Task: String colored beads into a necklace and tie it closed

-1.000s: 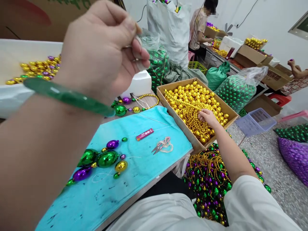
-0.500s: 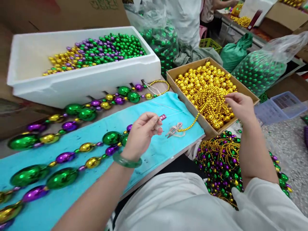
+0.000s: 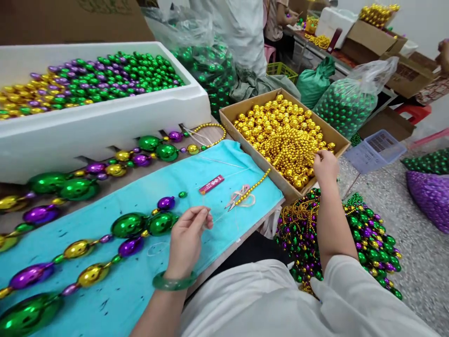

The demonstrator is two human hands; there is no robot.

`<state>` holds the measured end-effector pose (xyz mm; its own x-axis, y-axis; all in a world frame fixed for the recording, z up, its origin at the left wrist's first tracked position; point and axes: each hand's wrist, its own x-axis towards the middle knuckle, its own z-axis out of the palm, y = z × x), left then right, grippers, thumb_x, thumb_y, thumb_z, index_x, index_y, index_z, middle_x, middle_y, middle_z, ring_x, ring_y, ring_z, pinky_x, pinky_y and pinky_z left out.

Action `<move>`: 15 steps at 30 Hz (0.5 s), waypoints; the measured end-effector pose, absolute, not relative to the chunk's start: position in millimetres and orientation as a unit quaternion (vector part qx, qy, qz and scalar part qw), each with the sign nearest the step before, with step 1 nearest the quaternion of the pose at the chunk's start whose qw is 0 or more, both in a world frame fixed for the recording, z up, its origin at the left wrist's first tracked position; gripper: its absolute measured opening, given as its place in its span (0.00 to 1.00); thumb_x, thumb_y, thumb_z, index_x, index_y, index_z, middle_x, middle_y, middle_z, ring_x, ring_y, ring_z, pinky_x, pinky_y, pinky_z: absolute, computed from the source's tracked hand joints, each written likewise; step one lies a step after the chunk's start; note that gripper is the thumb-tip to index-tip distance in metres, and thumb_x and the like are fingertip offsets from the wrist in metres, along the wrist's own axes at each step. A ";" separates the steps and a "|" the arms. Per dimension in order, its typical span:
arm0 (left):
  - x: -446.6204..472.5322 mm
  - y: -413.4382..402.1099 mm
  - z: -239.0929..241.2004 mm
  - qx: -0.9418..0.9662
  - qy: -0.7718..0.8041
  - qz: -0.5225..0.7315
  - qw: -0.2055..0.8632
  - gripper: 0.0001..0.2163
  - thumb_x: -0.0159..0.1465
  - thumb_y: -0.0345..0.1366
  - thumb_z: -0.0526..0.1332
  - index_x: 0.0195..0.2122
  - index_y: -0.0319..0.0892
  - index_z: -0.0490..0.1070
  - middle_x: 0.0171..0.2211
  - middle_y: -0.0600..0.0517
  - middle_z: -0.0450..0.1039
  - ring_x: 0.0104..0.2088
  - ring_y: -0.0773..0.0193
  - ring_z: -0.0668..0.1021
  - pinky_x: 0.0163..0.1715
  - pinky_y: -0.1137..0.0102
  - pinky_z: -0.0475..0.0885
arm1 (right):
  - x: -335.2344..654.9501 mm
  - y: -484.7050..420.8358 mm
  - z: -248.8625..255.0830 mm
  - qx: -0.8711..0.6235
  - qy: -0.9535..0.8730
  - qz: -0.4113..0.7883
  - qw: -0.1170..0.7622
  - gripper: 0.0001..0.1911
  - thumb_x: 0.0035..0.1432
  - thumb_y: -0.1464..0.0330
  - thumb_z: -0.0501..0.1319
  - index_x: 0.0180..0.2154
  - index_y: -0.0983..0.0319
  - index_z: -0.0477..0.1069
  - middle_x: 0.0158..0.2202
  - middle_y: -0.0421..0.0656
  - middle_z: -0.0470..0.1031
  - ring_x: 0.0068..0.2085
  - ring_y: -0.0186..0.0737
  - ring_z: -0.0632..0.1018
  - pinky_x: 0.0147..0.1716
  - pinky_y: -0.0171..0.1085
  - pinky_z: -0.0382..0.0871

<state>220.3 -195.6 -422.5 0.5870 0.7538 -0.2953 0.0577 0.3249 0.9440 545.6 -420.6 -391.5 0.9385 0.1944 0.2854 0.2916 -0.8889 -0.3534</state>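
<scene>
My left hand (image 3: 191, 234), with a green bangle at the wrist, is closed in a pinch over the blue cloth (image 3: 217, 161). A thin clear thread (image 3: 220, 216) runs from its fingertips. Large green, gold and purple beads on a string (image 3: 161, 223) lie just left of it. At the right side of a cardboard box (image 3: 226, 114), my right hand (image 3: 326, 167) has its fingers pinched together against the gold beads (image 3: 291, 145); what they grip is hidden. Small scissors (image 3: 233, 203) lie on the cloth under a short gold bead strand (image 3: 257, 182), near a red packet (image 3: 211, 184).
A white foam box (image 3: 168, 107) of mixed beads stands behind the strung beads (image 3: 142, 160). On the floor to my right is a heap of bead necklaces (image 3: 368, 234). Bags of green beads (image 3: 345, 105) and a plastic basket (image 3: 380, 147) are beyond. Another person (image 3: 278, 23) is at a far table.
The view has turned right. My left hand has come down toward the near edge of the cloth, uncovering the red packet. My right hand has dropped to the beads at the box's near right edge.
</scene>
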 end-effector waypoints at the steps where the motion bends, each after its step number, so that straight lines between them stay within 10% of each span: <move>1: 219.0 -194.7 -423.6 0.530 0.385 0.242 0.716 0.10 0.54 0.40 0.67 0.34 0.41 0.73 0.25 0.56 0.71 0.25 0.71 0.71 0.27 0.76 0.67 | 555.8 -425.7 -388.1 -0.969 -0.101 -0.116 0.191 0.19 0.59 0.67 0.49 0.44 0.65 0.75 0.46 0.54 0.76 0.48 0.51 0.74 0.47 0.44 0.65; 9: 221.4 -190.4 -425.4 0.508 0.396 0.234 0.729 0.11 0.53 0.40 0.68 0.34 0.41 0.73 0.26 0.56 0.70 0.27 0.70 0.71 0.27 0.77 0.68 | 617.2 -428.8 -392.1 -0.972 -0.104 0.084 0.192 0.10 0.44 0.64 0.66 0.28 0.65 0.78 0.27 0.46 0.77 0.31 0.42 0.76 0.33 0.36 0.67; 15: 229.4 -187.2 -413.1 0.523 0.384 0.236 0.723 0.10 0.54 0.41 0.67 0.34 0.42 0.73 0.26 0.56 0.70 0.26 0.70 0.71 0.27 0.77 0.69 | 640.4 -418.2 -341.1 -0.961 -0.125 -0.030 0.247 0.11 0.48 0.65 0.62 0.32 0.65 0.78 0.30 0.44 0.76 0.33 0.40 0.74 0.35 0.37 0.66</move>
